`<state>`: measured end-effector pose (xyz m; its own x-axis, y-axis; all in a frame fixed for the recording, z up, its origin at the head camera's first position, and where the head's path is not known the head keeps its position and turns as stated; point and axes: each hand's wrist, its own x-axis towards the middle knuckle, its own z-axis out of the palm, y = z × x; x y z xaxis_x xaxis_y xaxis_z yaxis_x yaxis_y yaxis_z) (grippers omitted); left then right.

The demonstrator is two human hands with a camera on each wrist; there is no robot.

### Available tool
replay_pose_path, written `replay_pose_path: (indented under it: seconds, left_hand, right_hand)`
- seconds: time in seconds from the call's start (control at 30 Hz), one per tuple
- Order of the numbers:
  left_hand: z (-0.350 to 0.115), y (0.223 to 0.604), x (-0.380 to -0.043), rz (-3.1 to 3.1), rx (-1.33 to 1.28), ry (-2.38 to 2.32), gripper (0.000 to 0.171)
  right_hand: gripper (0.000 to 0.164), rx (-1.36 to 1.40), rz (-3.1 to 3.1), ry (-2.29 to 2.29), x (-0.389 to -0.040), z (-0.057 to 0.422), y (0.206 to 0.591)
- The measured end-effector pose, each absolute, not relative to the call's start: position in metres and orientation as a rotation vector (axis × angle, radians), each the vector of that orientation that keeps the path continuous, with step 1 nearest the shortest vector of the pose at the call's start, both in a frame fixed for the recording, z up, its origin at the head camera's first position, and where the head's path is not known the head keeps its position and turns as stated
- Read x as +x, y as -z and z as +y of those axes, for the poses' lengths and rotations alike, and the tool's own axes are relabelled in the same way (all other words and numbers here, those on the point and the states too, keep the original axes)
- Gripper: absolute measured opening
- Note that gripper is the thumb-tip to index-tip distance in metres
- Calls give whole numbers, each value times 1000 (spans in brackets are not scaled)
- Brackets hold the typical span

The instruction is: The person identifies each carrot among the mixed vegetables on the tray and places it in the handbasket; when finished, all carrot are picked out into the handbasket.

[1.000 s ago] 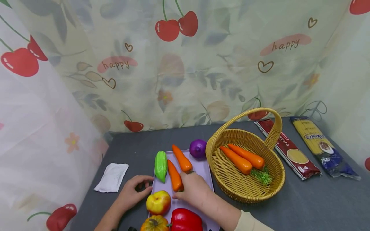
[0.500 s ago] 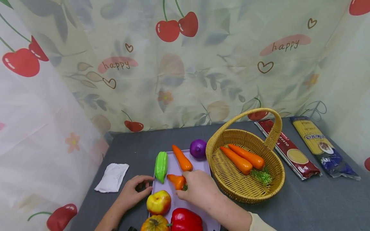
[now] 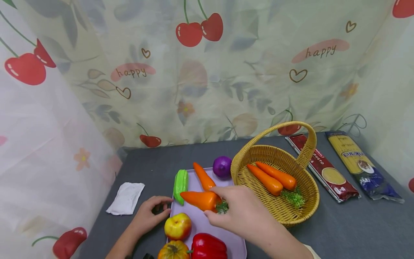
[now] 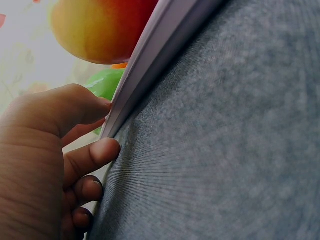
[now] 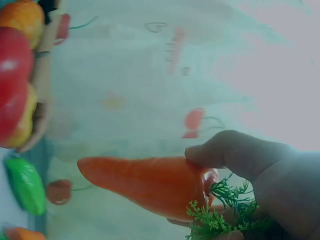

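My right hand [image 3: 240, 212] pinches an orange carrot [image 3: 200, 200] by its leafy end, thumb on one side and fingers on the other. Its tip points left over the lilac tray [image 3: 202, 225], and the green top [image 5: 215, 220] hangs by my fingers in the right wrist view. A second carrot [image 3: 203, 176] lies on the tray behind it, partly covered. At the tray's left edge, my left hand [image 3: 152, 212] touches the rim [image 4: 131, 82] with thumb and fingertips, its other fingers bent. Nearby on the tray are a green ridged vegetable [image 3: 180, 185] and a red-yellow fruit [image 3: 178, 226].
A wicker basket [image 3: 237, 190] with two carrots [image 3: 265, 180] stands right of the tray. A purple onion [image 3: 222, 167] sits at the tray's back. Red pepper [image 3: 209, 246] and small pumpkin [image 3: 173, 250] are in front. Two pasta packs [image 3: 330, 171] lie right, a white packet [image 3: 125, 198] left.
My right hand has lifted the nearer carrot off the tray and drawn it right, turning it sideways. My left hand stays at the tray's edge.
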<state>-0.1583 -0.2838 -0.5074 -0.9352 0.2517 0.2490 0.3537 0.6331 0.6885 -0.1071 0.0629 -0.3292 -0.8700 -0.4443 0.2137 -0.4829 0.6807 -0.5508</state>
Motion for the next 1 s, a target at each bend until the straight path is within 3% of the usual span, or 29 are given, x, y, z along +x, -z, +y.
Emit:
replay_pose_path:
  seconds: [0.43, 0.8, 1.0]
  left_hand:
    - [-283, 506, -159, -2733, -489, 1181, 27]
    - [-283, 507, -159, -2704, -512, 1171, 27]
    - [-283, 505, -158, -2722, -493, 1192, 26]
  right_hand:
    - [38, 785, -2609, -1118, -92, 109, 302]
    - [49, 800, -2430, -1106, -89, 151, 292]
    - [54, 672, -2477, -1114, -88, 173, 290]
